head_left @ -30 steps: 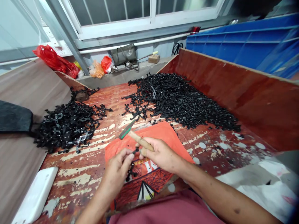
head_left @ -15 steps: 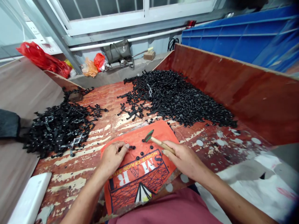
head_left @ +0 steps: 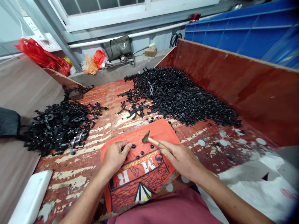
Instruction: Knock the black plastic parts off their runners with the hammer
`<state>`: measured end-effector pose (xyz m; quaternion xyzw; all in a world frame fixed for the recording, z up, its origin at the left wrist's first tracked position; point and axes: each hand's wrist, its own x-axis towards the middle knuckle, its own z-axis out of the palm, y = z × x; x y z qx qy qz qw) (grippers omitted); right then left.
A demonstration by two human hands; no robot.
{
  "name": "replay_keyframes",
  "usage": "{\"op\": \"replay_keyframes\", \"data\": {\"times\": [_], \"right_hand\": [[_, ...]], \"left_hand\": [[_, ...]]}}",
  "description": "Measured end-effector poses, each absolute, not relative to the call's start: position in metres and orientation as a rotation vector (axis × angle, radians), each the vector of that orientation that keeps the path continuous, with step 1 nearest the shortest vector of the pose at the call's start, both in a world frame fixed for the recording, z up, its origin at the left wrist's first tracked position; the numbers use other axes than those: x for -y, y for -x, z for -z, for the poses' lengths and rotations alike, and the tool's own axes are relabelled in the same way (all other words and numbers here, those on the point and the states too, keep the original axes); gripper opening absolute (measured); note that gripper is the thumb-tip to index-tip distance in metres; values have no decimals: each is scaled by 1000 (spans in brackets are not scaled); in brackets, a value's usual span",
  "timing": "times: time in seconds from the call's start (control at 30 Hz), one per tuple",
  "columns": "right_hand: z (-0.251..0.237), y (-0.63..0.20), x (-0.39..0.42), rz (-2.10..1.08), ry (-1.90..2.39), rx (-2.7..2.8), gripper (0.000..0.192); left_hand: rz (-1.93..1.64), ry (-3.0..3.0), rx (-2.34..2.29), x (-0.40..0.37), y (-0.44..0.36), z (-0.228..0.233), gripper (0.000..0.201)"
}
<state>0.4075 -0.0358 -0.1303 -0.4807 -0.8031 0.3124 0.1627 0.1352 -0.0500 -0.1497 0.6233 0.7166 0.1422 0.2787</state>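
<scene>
My left hand (head_left: 116, 154) rests on an orange printed cloth (head_left: 161, 129), thumb and fingers pinched. A small black part (head_left: 122, 148) shows partly between them; its shape is mostly hidden. In my right hand (head_left: 181, 157) is a small hammer (head_left: 155, 141), gripped by its wooden handle, its greenish head just above the cloth and right of my left fingertips. A black round piece (head_left: 133, 146) lies at those fingertips. Several similar pieces are scattered on the cloth below the hammer head.
A pile of black linked parts (head_left: 60, 127) stands at left. A larger pile of black parts (head_left: 177, 96) lies at the back right against a reddish board (head_left: 229, 77). Blue crates (head_left: 245, 34) stand behind it. A white box-like object (head_left: 31, 196) is at lower left.
The hammer head has shifted slightly left and been turned a little. My left fingertips have moved a little right, and fewer black pieces show beside them.
</scene>
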Motion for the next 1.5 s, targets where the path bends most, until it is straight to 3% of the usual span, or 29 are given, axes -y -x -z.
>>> {"op": "replay_keyframes", "data": {"times": [0.3, 0.67, 1.0, 1.5], "right_hand": [[131, -403, 33, -881, 1345, 2290, 44], [126, -396, 34, -839, 1328, 2269, 44], [121, -390, 36, -871, 1312, 2285, 42], [122, -391, 36, -871, 1322, 2292, 44]], "left_hand": [[-332, -1723, -1987, 53, -136, 147, 43], [-554, -1525, -1853, 55, -128, 157, 47], [-235, -1777, -2025, 54, -142, 138, 43], [-298, -1782, -1997, 56, -140, 142, 44]]}}
